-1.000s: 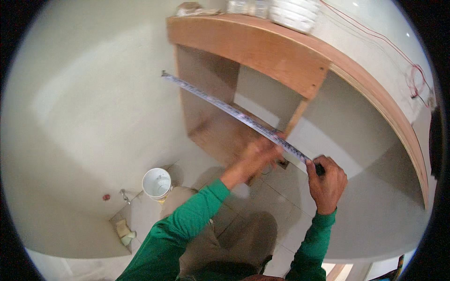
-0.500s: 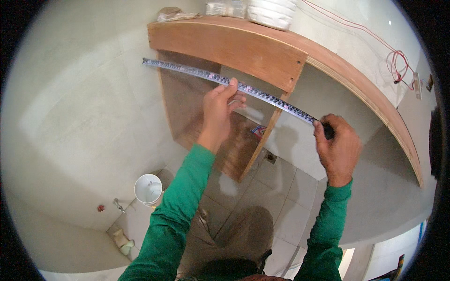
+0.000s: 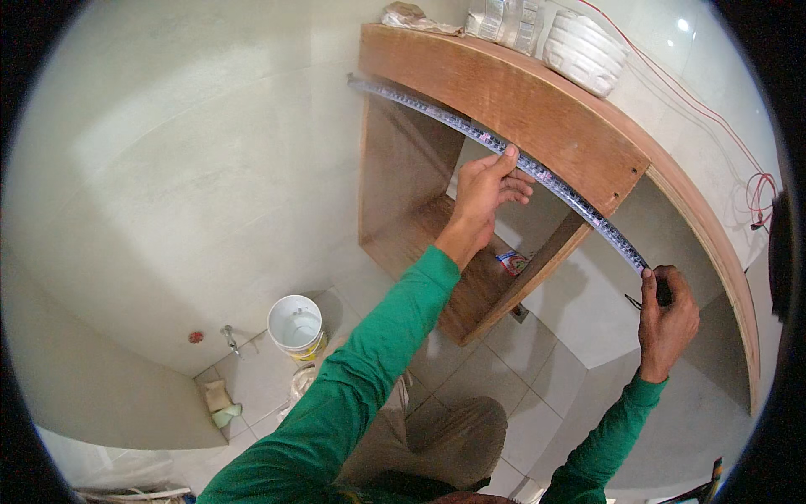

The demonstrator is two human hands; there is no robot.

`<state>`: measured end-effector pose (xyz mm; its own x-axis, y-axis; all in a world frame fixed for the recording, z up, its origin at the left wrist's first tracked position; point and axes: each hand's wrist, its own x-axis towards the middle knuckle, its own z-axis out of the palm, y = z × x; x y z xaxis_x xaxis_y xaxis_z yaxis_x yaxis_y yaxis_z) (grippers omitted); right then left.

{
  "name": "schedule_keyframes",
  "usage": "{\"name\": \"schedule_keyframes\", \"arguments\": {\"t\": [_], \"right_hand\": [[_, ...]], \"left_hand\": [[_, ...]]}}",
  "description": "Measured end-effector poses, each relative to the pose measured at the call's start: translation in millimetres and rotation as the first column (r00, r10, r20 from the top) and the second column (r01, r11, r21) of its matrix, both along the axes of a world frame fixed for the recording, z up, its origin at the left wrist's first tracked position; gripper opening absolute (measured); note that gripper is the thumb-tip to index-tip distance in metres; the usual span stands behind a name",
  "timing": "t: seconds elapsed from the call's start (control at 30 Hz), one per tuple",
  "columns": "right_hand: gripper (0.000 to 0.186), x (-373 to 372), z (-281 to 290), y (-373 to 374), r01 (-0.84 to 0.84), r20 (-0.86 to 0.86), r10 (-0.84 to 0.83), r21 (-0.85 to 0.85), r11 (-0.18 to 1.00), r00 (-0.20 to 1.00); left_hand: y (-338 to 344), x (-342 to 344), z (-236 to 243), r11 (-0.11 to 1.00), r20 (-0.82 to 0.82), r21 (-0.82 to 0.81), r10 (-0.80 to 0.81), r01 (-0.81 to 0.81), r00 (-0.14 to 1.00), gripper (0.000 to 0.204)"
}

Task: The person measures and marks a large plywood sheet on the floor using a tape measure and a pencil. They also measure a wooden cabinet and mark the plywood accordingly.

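Observation:
A tape measure (image 3: 579, 204) is drawn out along the front of a brown wooden cabinet (image 3: 495, 97) with a thick apron under its top. Between thumb and fingers, my left hand (image 3: 478, 198) pinches the blade near its middle; its other fingers curl loosely. My right hand (image 3: 666, 326) is closed round the dark case, mostly hidden by the fingers. The blade's far left end lies by the cabinet's left edge, close to the wall; whether it touches I cannot tell. The blade bows slightly below the apron.
A bundled clear package (image 3: 505, 23) and a white ribbed container (image 3: 586, 52) stand on the cabinet top. Red wire (image 3: 760, 202) hangs at the right. A white bucket (image 3: 295, 323) sits on the tiled floor beside a wall tap (image 3: 229, 339). A small packet (image 3: 512, 262) lies inside the cabinet.
The view has turned, so the cabinet appears farther right. Both hands, still holding the tape measure, have shifted with it, and the blade now lies closer along the apron's lower edge.

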<state>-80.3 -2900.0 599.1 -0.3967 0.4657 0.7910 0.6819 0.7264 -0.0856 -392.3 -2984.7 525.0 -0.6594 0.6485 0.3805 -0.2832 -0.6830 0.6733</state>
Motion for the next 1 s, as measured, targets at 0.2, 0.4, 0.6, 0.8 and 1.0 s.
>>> {"name": "schedule_keyframes", "arguments": {"t": [0.2, 0.4, 0.6, 0.8, 1.0], "right_hand": [[0.021, 8, -8, 5, 0.022, -0.017, -0.021, 0.1, 0.995, 1.0], [0.021, -7, -7, -3, -0.004, -0.021, 0.007, 0.165, 0.986, 1.0], [0.019, -6, -10, -6, 0.021, -0.061, -0.01, 0.188, 0.982, 0.998], [0.016, -9, -12, 0, 0.021, -0.064, -0.008, 0.207, 0.978, 0.998], [0.014, -13, -11, 0, 0.022, -0.068, -0.008, 0.208, 0.978, 0.998]], "left_hand": [[19, 6, -1, 1.0, 0.021, 0.017, -0.001, 0.0, 1.0, 0.037], [8, 6, -4, 0.998, -0.026, 0.018, 0.064, -0.064, 0.998, 0.029], [7, 20, 0, 0.999, -0.032, 0.041, 0.028, -0.027, 0.999, 0.022], [5, 24, 2, 0.998, -0.021, 0.066, 0.022, -0.02, 1.0, 0.021], [9, 22, 1, 0.995, -0.012, 0.09, 0.032, -0.031, 0.999, 0.021]]}}
